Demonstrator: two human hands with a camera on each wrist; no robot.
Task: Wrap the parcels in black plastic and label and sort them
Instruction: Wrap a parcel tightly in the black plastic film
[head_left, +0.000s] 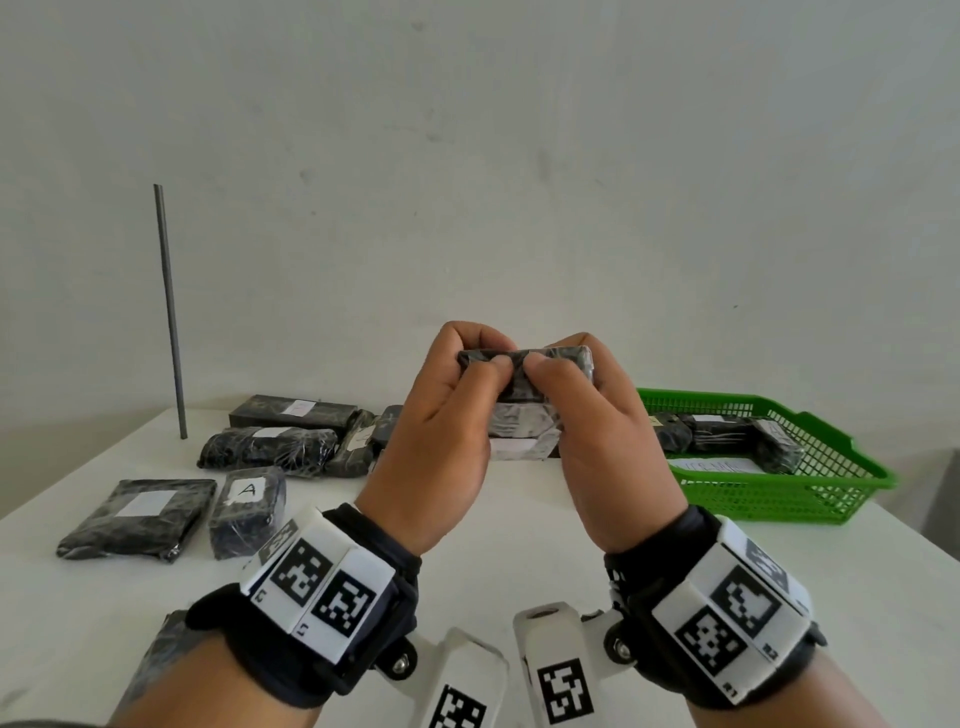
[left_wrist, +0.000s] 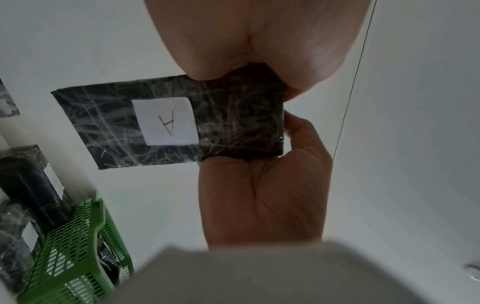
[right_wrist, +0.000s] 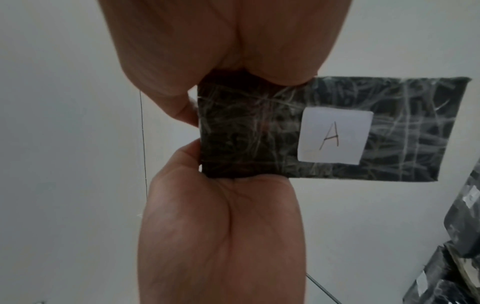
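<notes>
Two hands hold one black-wrapped parcel (head_left: 524, 400) up above the middle of the tabletop (head_left: 493, 519), clear of the surface.

Left to right:
- Thin dark rod (head_left: 170, 312) stands upright near the far-left corner of the tabletop.
- Wrapped parcels along the left side: flat one with a blank white label (head_left: 137, 517) near the left edge, one marked "A" (head_left: 247, 509) just beside it, more in a cluster (head_left: 291, 434) toward the far edge.
- Left hand (head_left: 431, 441): grip clamped on the parcel's left end, thumb on the near face, fingers curled over the top.
- The held parcel carries a white label (right_wrist: 335, 137) with a handwritten "A" on its far face (readable only in the wrist views).
- Right hand (head_left: 608, 447): grip clamped on the right end, same way, thumb tip touching the left thumb.
- Green plastic basket (head_left: 810, 493) at the far-right corner of the tabletop, several wrapped parcels (head_left: 727, 431) inside, plus a white paper slip (head_left: 711, 465); the writing is too blurred to read.
</notes>
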